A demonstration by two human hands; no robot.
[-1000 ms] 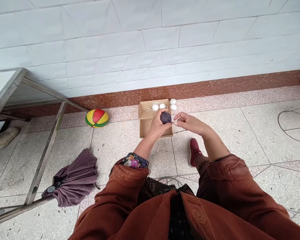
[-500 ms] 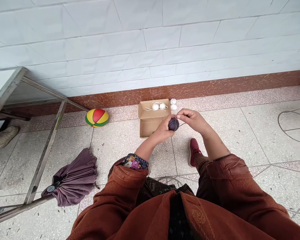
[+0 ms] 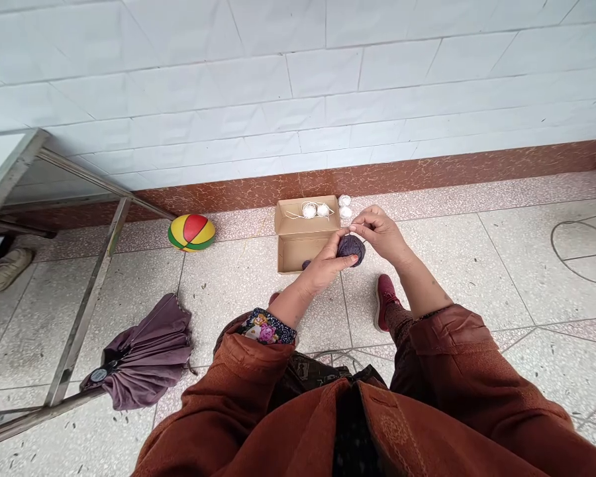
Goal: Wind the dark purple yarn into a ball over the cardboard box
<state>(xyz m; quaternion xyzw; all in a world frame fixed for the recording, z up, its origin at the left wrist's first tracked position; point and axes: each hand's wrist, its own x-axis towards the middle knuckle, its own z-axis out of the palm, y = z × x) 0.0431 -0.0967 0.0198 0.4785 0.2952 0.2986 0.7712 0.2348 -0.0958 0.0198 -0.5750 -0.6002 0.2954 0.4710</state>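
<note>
A dark purple ball of yarn [image 3: 351, 250] is gripped in my left hand [image 3: 328, 260], the thumb lying across its front. My right hand [image 3: 381, 235] pinches a strand of the same yarn at the ball's upper edge, fingertips close to the left fingers. Beneath and behind the hands an open cardboard box [image 3: 291, 254] sits on the floor. On its raised lid lie two white yarn balls [image 3: 309, 211] with loose strands. Part of another dark ball [image 3: 306, 264] shows inside the box, mostly covered by my left hand.
Two more white yarn balls [image 3: 344, 206] rest beside the lid by the wall. Left of the box is a colourful ball [image 3: 192, 232]. A folded purple umbrella [image 3: 149, 358] leans at a metal table frame [image 3: 87, 308]. Another person's shoe [image 3: 7, 270] shows at far left.
The dark yarn ball has turned in my left hand and now shows more of its side. My right hand has shifted slightly, still pinching the strand.
</note>
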